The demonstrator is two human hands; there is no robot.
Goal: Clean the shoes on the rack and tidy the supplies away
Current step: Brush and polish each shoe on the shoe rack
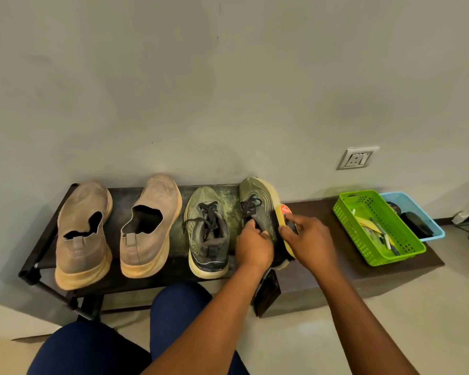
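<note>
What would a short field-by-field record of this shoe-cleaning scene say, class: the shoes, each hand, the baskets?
beige shoes: pair on the left of the rack, heels toward the person
green laced shoe: flat on the rack
tilted green shoe: tipped on its side, sole facing right
left hand: grips the tilted shoe at its collar
right hand: holds a brush against the sole
green basket: holds supplies, right of the rack
blue basket: behind it, dark item inside
</note>
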